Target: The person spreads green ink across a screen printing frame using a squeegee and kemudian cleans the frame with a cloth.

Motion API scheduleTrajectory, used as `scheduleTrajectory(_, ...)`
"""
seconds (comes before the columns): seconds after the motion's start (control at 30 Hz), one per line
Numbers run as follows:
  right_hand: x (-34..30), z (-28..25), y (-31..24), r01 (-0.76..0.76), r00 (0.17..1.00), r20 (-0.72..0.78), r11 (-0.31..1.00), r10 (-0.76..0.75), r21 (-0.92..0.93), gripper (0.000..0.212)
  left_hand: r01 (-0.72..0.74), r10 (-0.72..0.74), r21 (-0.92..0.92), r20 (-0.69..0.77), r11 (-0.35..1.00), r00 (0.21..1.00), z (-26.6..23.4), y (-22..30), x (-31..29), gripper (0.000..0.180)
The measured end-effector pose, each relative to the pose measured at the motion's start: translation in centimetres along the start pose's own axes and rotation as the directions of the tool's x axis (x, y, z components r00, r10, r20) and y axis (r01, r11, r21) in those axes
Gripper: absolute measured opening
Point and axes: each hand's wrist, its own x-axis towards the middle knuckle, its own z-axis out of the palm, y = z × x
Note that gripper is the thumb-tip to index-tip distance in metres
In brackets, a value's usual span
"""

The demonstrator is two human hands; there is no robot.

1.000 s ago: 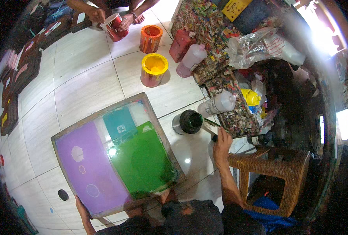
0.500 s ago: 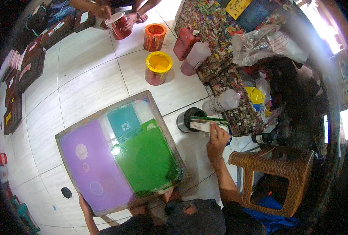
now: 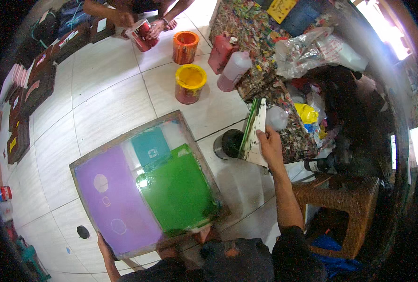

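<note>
My right hand point(image 3: 271, 144) is closed on a squeegee point(image 3: 253, 143), a long white board with a green-smeared edge. The squeegee stands tilted over the right side of a dark can point(image 3: 222, 147); its lower end overlaps the can's mouth. At the lower left, my left hand point(image 3: 103, 246) grips the edge of a screen-printing frame point(image 3: 124, 139), its fingers partly hidden. The frame's mesh has a purple area point(image 3: 119, 197), a teal patch point(image 3: 150, 148) and a wet green area point(image 3: 176, 188).
A yellow paint pot point(image 3: 190, 84) and an orange one point(image 3: 185, 48) stand beyond the frame, near bottles point(image 3: 235, 70). Another person's hands point(image 3: 155, 29) hold a red pot point(image 3: 143, 35). A brown stool point(image 3: 338, 192) stands at right; a black lid point(image 3: 82, 232) lies at left.
My right hand has moved right and up, swinging the squeegee from nearly level over the can to steeply upright. The other person's red pot has tilted. My left hand stays on the frame.
</note>
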Motion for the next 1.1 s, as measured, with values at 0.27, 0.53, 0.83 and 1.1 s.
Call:
scheduleTrajectory(0.27, -9.4, 1.3, 3.9, 0.016, 0.998, 0.055, 0.994, -0.01, -0.104, 0.026, 0.03, -0.027, -0.042, 0.066, 0.999, 0.997, 0.0, 0.7, -0.9, 0.075)
scheduleTrajectory(0.53, -15.9, 1.4, 2.2, -0.059, 0.997, -0.056, 0.981, 0.049, -0.185, 0.023, -0.012, 0.014, -0.049, 0.055, 0.999, 0.998, 0.4, 0.9, -0.8, 0.078)
scheduleTrajectory(0.83, -8.9, 4.3, -2.2, 0.601, 0.698, 0.026, 0.566, -0.716, -0.565, 0.047, -0.022, 0.022, -0.023, 0.017, 0.999, 1.0, 0.9, 1.5, -1.2, 0.079)
scheduleTrajectory(1.1, -7.9, 2.2, 7.9, 0.506, 0.718, 0.057, 0.464, -0.694, -0.727, 0.039, -0.036, 0.047, -0.1, 0.117, 0.994, 0.992, 0.3, 0.5, -0.8, 0.077)
